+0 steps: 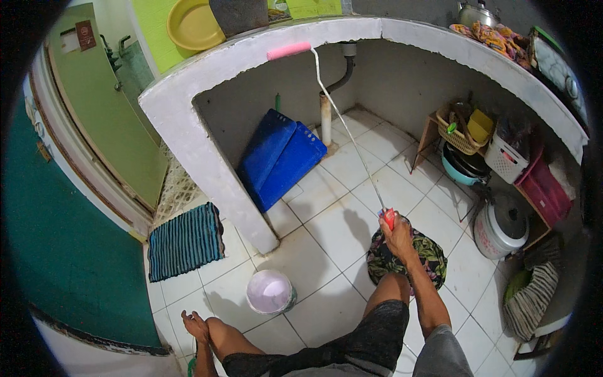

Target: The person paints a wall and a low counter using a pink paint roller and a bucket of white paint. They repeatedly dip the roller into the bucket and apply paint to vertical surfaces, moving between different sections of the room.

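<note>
My right hand [399, 235] grips the red handle [388, 218] of a paint roller with a long, thin metal rod [351, 134]. At the rod's far end, the pink roller sleeve [288, 51] rests against the whitish front edge of the counter [330, 32]. Beside my left knee, my left hand [194, 326] hangs with its fingers apart and holds nothing. On the tiles between my legs and the counter stands a bucket [271, 292], its inside coated in pale lilac paint.
Blue plastic boards [287, 160] lean under the counter near a drain pipe [325, 118]. A striped mat [186, 242] lies left; a floral cloth [431, 259] lies beneath my right arm. Baskets [506, 158] and a lidded pot [500, 228] stand right. A yellow basin [195, 26] tops the counter.
</note>
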Motion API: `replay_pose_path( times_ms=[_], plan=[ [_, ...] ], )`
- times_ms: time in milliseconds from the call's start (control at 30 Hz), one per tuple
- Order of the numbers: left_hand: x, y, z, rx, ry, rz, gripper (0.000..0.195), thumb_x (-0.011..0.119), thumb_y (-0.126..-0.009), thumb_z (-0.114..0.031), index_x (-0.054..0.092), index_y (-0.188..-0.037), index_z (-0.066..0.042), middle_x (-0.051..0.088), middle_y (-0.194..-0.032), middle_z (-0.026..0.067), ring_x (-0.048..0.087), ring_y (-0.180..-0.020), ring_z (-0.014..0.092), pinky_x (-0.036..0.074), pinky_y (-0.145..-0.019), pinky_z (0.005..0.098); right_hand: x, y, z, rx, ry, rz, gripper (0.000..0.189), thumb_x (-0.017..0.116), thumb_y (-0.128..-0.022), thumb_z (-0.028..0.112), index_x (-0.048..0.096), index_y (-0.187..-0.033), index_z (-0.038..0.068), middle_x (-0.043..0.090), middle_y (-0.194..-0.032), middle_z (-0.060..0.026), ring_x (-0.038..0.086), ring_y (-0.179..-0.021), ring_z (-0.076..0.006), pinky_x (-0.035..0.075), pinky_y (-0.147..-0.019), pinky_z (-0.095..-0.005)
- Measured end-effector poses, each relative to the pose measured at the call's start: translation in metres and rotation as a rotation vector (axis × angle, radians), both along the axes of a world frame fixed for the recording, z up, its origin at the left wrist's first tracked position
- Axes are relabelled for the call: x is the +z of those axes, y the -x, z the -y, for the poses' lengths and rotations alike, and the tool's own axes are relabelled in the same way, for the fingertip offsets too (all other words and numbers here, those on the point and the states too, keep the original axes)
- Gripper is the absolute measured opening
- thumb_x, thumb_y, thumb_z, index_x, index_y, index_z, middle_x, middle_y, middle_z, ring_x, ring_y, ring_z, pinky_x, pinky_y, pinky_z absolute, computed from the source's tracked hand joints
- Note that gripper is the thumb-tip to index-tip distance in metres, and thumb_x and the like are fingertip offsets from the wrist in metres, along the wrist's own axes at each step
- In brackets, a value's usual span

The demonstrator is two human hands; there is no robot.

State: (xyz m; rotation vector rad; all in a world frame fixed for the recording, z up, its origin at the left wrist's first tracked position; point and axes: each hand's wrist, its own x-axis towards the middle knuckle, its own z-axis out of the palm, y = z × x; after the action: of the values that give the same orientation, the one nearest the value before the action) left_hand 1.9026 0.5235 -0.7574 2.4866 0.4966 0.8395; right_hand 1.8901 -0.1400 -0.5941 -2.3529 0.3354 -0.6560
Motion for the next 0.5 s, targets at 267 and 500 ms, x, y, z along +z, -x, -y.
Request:
replay_pose_path(
  times_ms=[267, 500],
  plan=[
    [0.002, -0.001, 0.007, -0.003, 0.002, 0.015, 0.049, 0.052, -0.085, -0.029, 0.044, -0.117, 0.007, 0.06, -0.086, 0.0263, 0.059, -0.08, 0.038, 0.045, -0.071, 0.0441, 0.006, -0.029, 0.006, -0.068, -0.099, -0.066, 0.052, 0.052, -0.087, 0.042, 0.047, -0.111, -0.004, 0.06, -0.082, -0.0306, 0.058, -0.08, -0.0474, 0.043, -0.073, -0.0546],
    [-0.013, -0.001, -0.012, 0.017, 0.037, 0.054, 0.049, 0.053, -0.084, -0.027, 0.044, -0.118, 0.007, 0.061, -0.085, 0.025, 0.059, -0.078, 0.037, 0.046, -0.07, 0.044, -0.031, 0.006, -0.004, -0.024, -0.069, -0.067, 0.05, 0.053, -0.088, 0.038, 0.05, -0.11, -0.007, 0.06, -0.088, -0.0291, 0.055, -0.091, -0.0486, 0.027, -0.099, -0.0544]
  ],
)
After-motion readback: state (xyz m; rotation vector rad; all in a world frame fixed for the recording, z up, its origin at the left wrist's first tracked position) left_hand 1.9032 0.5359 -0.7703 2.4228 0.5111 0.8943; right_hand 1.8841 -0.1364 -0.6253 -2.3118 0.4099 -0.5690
